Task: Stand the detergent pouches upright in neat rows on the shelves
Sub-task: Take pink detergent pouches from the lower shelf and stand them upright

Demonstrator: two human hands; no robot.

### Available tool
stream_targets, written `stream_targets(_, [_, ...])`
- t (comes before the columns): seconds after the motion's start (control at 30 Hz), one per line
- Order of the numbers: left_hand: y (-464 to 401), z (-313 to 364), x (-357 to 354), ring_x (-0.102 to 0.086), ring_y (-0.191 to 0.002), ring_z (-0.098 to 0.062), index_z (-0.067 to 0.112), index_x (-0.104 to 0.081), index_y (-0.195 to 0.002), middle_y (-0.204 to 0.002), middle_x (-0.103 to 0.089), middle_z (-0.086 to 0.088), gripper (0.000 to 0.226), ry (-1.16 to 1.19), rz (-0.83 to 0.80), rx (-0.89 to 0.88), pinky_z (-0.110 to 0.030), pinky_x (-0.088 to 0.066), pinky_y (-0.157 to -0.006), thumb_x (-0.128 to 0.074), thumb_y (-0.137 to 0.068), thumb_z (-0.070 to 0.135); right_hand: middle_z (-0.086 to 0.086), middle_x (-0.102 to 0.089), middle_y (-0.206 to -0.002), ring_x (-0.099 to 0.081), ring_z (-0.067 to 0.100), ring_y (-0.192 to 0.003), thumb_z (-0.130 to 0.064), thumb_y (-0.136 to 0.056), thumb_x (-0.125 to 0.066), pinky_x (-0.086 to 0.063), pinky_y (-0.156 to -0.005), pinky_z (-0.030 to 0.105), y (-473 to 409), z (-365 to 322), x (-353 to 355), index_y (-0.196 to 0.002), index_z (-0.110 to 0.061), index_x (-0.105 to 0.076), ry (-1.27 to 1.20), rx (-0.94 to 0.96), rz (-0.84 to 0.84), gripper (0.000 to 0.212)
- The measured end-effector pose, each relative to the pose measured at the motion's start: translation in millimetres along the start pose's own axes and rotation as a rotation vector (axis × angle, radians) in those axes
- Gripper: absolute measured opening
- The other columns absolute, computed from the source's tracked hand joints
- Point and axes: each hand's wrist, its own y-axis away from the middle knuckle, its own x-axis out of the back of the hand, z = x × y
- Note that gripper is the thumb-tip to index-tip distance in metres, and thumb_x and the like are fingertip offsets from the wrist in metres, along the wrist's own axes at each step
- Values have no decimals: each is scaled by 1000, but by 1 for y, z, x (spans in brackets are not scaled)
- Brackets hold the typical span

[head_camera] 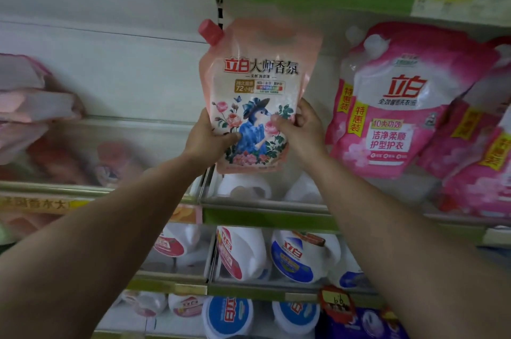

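Both grips grasp the peach floral pouch (255, 95) at its lower edges: left hand (211, 136), right hand (300, 128). It is held upright, apparently clear above the shelf (265, 204). Recommend seating its base flat beside the leaning pink pouch (398, 106).

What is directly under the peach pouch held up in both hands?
Under the peach pouch, white bottles stand behind a clear shelf guard; the pouch's bottom edge hides their tops.

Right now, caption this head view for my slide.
Both hands, left and right, hold a peach detergent pouch upright before the shelf.
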Motion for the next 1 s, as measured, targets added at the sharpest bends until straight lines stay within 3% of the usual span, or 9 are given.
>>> stream_targets(0.1, [4,-13,2,-67,-95,-20,21,-45,-120,-108,-66,-2,46,16,-23,39,-42,-57,-83,-72,-82,22,0,-64,-105,-66,13,-90,-10,-82,-71,-57,-74,23,5,9,-2,-122,-17,-43,29,-31,7,48])
stream_targets(0.2, [9,-24,4,-66,-96,-21,16,-46,-123,-112,-66,-6,47,33,-55,68,-43,-55,-88,-68,-82,9,-5,-60,-108,-62,12,-97,-19,-80,-74,-55,-74,23,9,19,-2,-130,-16,-38,90,-136,-43,62])
stream_targets(0.37, [10,-29,8,-60,-107,-20,17,-37,-136,-116,-62,-3,71,-103,-120,76,-36,-51,-88,-66,-74,-1,-5,-61,-104,-61,12,-92,-8,-75,-76,-53,-69,21,11,31,2,-126,-15,-44,156,-237,-142,60])
stream_targets(0.53, [4,-23,4,-55,-105,-20,18,-29,-138,-112,-56,0,74,-262,-121,92,-33,-49,-86,-67,-77,1,-4,-60,-96,-60,17,-92,7,-76,-64,-54,-82,34,5,32,6,-125,-13,-45,282,-165,-142,56])
stream_targets(0.67, [-4,-20,-3,-55,-104,-23,15,-33,-135,-114,-57,-5,65,-287,-59,95,-33,-48,-81,-63,-80,-1,15,-62,-102,-62,34,-96,7,-78,-59,-55,-81,48,-1,36,9,-120,-20,-48,399,-102,-110,51])
stream_targets(0.8, [-15,-19,-17,-56,-106,-25,17,-32,-136,-117,-58,-6,64,-282,-23,104,-34,-49,-79,-61,-81,-1,-4,-57,-84,-58,22,-86,8,-82,-56,-50,-69,32,-15,36,16,-121,-12,-49,485,-70,-89,45])
stream_targets(0.9, [-23,-16,-26,-54,-109,-26,16,-28,-140,-117,-56,-4,68,-321,-33,99,-33,-47,-78,-61,-82,1,3,-61,-99,-59,23,-94,7,-84,-56,-52,-81,39,-22,37,20,-124,-12,-48,526,-73,-57,46])
stream_targets(1.0, [-32,-14,-34,-54,-114,-30,14,-30,-138,-125,-57,-10,62,-376,-31,102,-34,-45,-83,-60,-84,4,9,-61,-105,-59,25,-96,6,-85,-55,-52,-83,39,-31,41,24,-125,-10,-47,558,-66,-33,45])
